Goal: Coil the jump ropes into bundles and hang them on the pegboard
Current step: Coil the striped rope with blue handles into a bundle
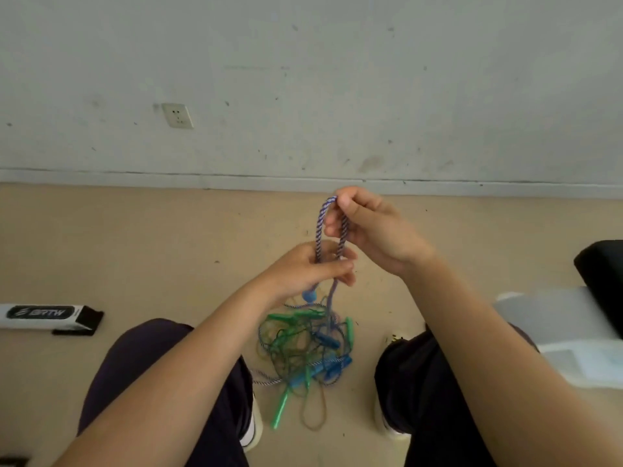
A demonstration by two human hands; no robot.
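Rope (328, 227), purple-white braided, looped between both hands above tangled pile (303, 345).

We see soft, even daylight with no glare and no clear source. The pale grey painted wall (303, 79) reads flat and slightly dim; the beige floor (135, 237) carries only faint shadows. The wide lens bows the skirting line, and detail softens toward the edges, notably the white papers (556, 332) at right.

Looked like a bare utility room: scuffed grey wall (337, 79), lone socket (177, 115), tan floor (135, 247), ropes (303, 345) dumped there.
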